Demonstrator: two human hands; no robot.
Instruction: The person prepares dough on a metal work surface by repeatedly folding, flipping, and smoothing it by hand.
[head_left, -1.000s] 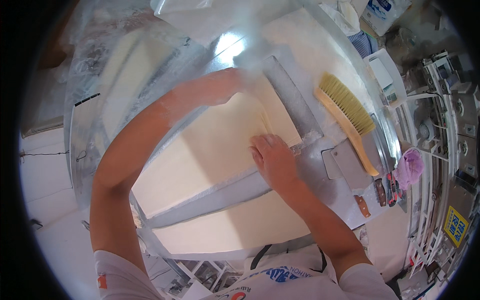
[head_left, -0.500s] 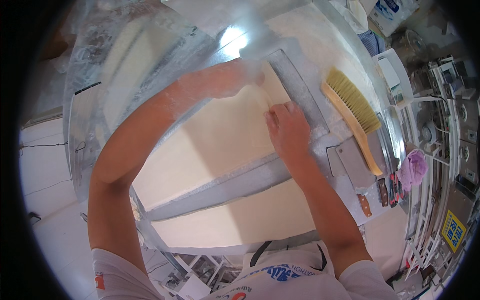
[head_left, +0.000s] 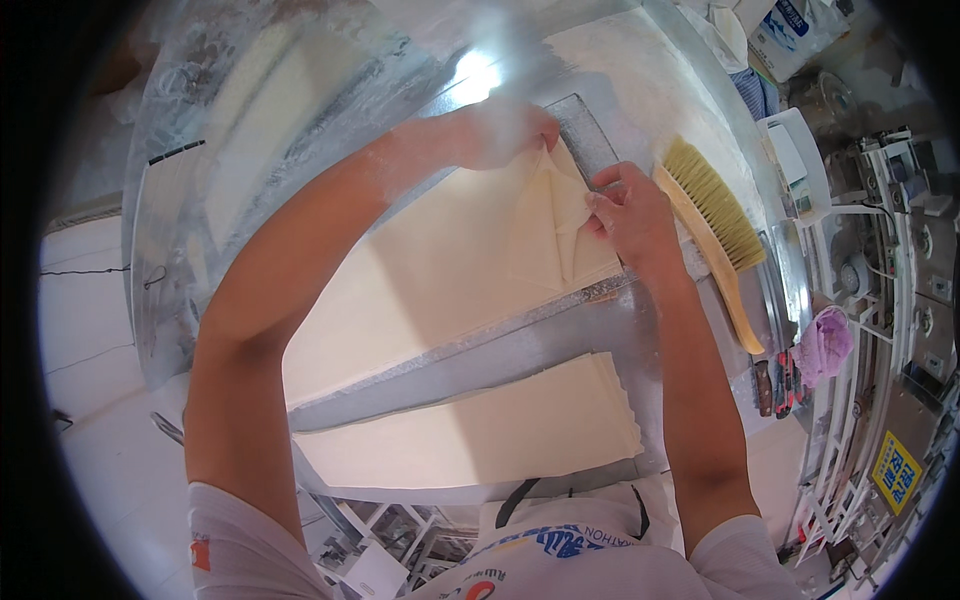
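Note:
A wide, pale dough sheet [head_left: 430, 255] lies on a floury grey board [head_left: 585, 130] across the middle. My left hand [head_left: 505, 132] reaches over its far side, fingers pinched on the sheet's far right corner. Floury haze blurs part of that hand. At the sheet's right edge, my right hand [head_left: 640, 215] has thumb and fingertips closed on the dough. Between the two hands the sheet is lifted in loose creases. Closer to me lies a narrower stack of dough strips [head_left: 480, 425] with layered right ends.
A long wooden-handled brush [head_left: 712, 215] lies right of my right hand. Beyond it are a white plastic container [head_left: 792, 160], a purple cloth [head_left: 825, 345] and several knife handles [head_left: 775, 385]. White metal racks stand past the table's right edge.
My right hand has moved right and slightly away from me; its forearm now covers the cleaver. My left hand has shifted slightly right. The sheet's right end has become creased and lifted.

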